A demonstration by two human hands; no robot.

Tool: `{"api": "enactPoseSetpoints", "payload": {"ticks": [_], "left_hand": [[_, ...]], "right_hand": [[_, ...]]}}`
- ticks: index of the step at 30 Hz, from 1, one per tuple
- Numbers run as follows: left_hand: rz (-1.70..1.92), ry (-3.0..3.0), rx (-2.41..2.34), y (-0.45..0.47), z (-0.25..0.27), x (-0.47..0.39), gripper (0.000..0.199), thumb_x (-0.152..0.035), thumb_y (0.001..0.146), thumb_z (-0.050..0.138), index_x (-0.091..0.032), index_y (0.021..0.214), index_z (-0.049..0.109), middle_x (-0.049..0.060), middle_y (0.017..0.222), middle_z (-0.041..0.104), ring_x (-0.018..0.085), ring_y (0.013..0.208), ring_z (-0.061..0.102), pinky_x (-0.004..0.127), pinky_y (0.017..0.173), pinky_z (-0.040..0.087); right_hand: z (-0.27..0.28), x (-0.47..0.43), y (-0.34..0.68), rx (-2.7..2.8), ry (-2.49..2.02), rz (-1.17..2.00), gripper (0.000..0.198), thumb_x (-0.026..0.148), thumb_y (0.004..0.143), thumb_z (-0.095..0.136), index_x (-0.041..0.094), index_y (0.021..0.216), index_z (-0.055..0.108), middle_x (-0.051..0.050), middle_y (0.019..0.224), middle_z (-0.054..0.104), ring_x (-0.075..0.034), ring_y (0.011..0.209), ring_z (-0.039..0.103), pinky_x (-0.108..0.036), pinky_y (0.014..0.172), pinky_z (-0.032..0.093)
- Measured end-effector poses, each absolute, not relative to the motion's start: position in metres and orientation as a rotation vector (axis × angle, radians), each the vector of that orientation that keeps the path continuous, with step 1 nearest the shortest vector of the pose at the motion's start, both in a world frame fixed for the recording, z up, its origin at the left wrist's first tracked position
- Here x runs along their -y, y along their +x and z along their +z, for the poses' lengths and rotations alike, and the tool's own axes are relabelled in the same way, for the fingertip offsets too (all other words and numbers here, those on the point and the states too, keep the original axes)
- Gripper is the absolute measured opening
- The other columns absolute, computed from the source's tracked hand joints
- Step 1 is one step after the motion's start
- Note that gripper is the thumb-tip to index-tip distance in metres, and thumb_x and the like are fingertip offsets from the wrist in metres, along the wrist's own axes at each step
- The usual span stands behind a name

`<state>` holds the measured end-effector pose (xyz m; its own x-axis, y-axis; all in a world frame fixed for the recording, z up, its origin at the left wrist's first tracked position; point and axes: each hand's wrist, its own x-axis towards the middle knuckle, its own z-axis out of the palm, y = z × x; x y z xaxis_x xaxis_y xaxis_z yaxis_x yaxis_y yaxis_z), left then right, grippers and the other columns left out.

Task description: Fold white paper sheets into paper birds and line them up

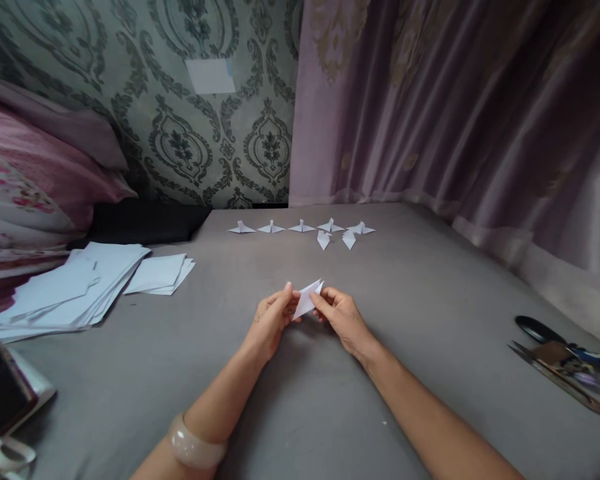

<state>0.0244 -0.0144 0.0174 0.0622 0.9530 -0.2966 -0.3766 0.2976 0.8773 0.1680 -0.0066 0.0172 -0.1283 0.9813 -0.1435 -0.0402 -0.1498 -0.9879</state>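
Between my two hands is a small piece of folded white paper (306, 300), tilted and raised a little over the grey surface. My left hand (273, 317) pinches its left edge, thumb uppermost. On the opposite side my right hand (343, 317) grips it with the thumb pressed on its face; the fingers behind the paper are partly hidden. Farther back stands a row of folded paper birds (301, 227) with spread wings. Just in front of that row, toward the right, lie two narrower folded paper pieces (323, 240).
A stack of white sheets (55, 287) and smaller cut squares (157, 273) lie at left, near a black folded item (145, 220). A phone (3, 390) rests at the lower left. Tweezers (555, 377) and other tools lie at right. Curtains (430, 120) hang along the right.
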Motion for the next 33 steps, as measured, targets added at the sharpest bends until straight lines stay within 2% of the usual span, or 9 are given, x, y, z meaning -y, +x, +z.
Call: {"api": "enactPoseSetpoints", "payload": {"ticks": [3,6,9,11,14,17,21,26,33], "left_hand": [[1.118,0.759,-1.119,0.019,0.018,0.012,0.040,-0.047,0.066,0.073,-0.011,0.083,0.067,0.004,0.070,0.063,0.010,0.059,0.056,0.021,0.057,0.044],[1.094,0.870,-1.206,0.017,0.017,0.011,0.032,-0.034,0.062,0.077,-0.012,0.083,0.067,0.002,0.068,0.064,0.008,0.056,0.054,0.020,0.055,0.042],[1.064,0.994,-1.291,0.016,0.014,0.011,0.025,-0.030,0.066,0.071,-0.013,0.084,0.066,0.003,0.070,0.066,0.011,0.059,0.057,0.020,0.054,0.041],[1.063,1.141,-1.355,0.016,0.009,0.011,0.021,-0.029,0.070,0.066,-0.013,0.084,0.065,0.003,0.071,0.066,0.012,0.061,0.058,0.022,0.056,0.042],[1.027,1.424,-1.457,0.015,0.001,0.012,0.019,-0.028,0.076,0.059,-0.015,0.087,0.065,0.003,0.072,0.066,0.014,0.065,0.059,0.025,0.061,0.044],[0.944,1.665,-1.571,0.014,-0.005,0.012,0.018,-0.022,0.079,0.052,-0.017,0.093,0.064,0.003,0.074,0.064,0.014,0.067,0.057,0.027,0.066,0.045],[0.944,1.914,-1.580,0.009,-0.002,0.013,0.029,-0.010,0.074,0.049,-0.018,0.097,0.065,0.005,0.089,0.057,0.015,0.076,0.055,0.029,0.072,0.046],[0.771,1.958,-1.416,-0.004,0.009,0.016,0.035,-0.004,0.066,0.046,-0.019,0.091,0.066,0.004,0.090,0.052,0.012,0.070,0.051,0.025,0.066,0.045],[0.727,1.925,-1.383,-0.013,0.009,0.015,0.021,-0.014,0.074,0.051,-0.019,0.086,0.067,0.004,0.092,0.053,0.012,0.069,0.052,0.026,0.066,0.044]], "right_hand": [[0.017,0.005,0.170,1.294,-1.249,1.465,0.030,0.044,0.076,0.061,0.014,0.077,0.062,0.002,0.061,0.057,-0.008,0.051,0.049,-0.020,0.048,0.036],[0.012,0.003,0.171,1.353,-1.301,1.417,0.027,0.040,0.077,0.060,0.015,0.088,0.060,0.002,0.065,0.060,-0.009,0.051,0.050,-0.020,0.048,0.037],[0.003,0.001,0.173,1.430,-1.362,1.270,0.027,0.035,0.078,0.060,0.018,0.098,0.055,0.003,0.065,0.062,-0.010,0.051,0.053,-0.022,0.051,0.042],[-0.001,0.001,0.174,1.556,-1.362,1.141,0.020,0.031,0.080,0.058,0.019,0.096,0.056,0.002,0.067,0.064,-0.011,0.055,0.056,-0.024,0.057,0.045],[-0.001,0.003,0.175,1.804,-1.353,0.921,0.011,0.024,0.084,0.052,0.020,0.090,0.061,-0.001,0.079,0.066,-0.013,0.072,0.061,-0.026,0.070,0.046],[0.004,0.008,0.176,2.038,-1.349,0.720,0.019,0.017,0.087,0.047,0.020,0.092,0.065,-0.004,0.093,0.065,-0.014,0.084,0.061,-0.027,0.079,0.045],[0.013,0.015,0.179,2.246,-1.363,0.615,0.031,0.009,0.085,0.044,0.021,0.104,0.065,-0.006,0.105,0.059,-0.013,0.085,0.060,-0.025,0.079,0.045],[0.020,0.019,0.182,2.342,-1.385,0.555,0.027,0.014,0.084,0.050,0.023,0.107,0.062,-0.004,0.103,0.059,-0.014,0.084,0.059,-0.025,0.075,0.044],[0.022,0.019,0.181,2.356,-1.396,0.521,0.015,0.023,0.088,0.052,0.022,0.098,0.063,-0.003,0.100,0.060,-0.014,0.083,0.059,-0.026,0.072,0.043]]}}
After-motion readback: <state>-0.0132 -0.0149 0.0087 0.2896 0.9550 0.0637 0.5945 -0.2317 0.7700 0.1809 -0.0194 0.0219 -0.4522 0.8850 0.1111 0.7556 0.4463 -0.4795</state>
